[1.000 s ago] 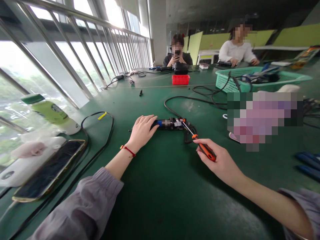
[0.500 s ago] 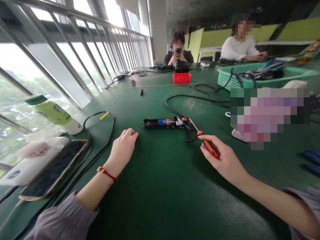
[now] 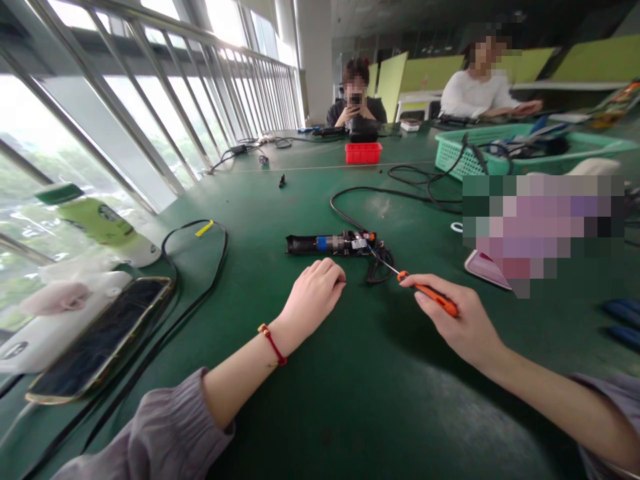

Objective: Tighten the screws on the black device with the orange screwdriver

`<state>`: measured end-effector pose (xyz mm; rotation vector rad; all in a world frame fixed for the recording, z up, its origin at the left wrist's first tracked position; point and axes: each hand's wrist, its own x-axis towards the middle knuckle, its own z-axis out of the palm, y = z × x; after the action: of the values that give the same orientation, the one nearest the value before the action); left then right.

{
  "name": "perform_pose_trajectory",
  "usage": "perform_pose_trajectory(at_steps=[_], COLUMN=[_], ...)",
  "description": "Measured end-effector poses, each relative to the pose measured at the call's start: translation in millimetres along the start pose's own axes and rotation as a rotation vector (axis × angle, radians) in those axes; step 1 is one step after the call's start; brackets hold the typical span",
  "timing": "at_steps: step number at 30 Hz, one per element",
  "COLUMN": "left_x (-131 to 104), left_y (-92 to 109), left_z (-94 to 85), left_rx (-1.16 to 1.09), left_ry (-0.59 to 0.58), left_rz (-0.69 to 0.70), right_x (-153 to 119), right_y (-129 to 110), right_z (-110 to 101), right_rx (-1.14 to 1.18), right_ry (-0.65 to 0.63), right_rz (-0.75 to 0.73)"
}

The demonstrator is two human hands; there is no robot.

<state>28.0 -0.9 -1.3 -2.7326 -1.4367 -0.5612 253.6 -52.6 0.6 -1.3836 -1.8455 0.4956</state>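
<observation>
A black cylindrical device (image 3: 305, 245) with a blue band and exposed wires at its right end lies on the green table (image 3: 320, 400). My right hand (image 3: 457, 313) grips an orange and black screwdriver (image 3: 435, 298), whose thin shaft points up and left, its tip at the wired end. Just below the device, my left hand (image 3: 315, 290) rests near the tabletop with its fingers curled together; whether anything is inside them is hidden.
At the left are a phone (image 3: 103, 340), a green-capped bottle (image 3: 100, 223) and a looped black cable (image 3: 220, 267). Farther back stand a red box (image 3: 363, 153) and a green basket (image 3: 453, 157). Two people sit beyond.
My left hand has moved right, to just below the device. The screwdriver now lies at a flatter angle, its handle and my right hand slightly farther right.
</observation>
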Motion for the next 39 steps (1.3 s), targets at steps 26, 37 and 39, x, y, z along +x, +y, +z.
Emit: perform_pose_trajectory(at_steps=[26, 37, 39], left_x=[33.0, 3.0, -2.6], left_y=[-18.8, -5.2, -4.2], left_z=[8.9, -4.4, -4.0], left_rx=[0.030, 0.084, 0.098], left_ry=[0.303, 0.131, 0.077], left_rz=[0.095, -0.065, -0.081], right_x=[-5.5, -7.5, -7.3], right_y=[-3.3, -2.3, -3.2], right_z=[0.9, 1.0, 0.3], right_rx=[0.038, 0.065, 0.053], right_ry=[-0.155, 0.002, 0.062], right_rz=[-0.218, -0.161, -0.166])
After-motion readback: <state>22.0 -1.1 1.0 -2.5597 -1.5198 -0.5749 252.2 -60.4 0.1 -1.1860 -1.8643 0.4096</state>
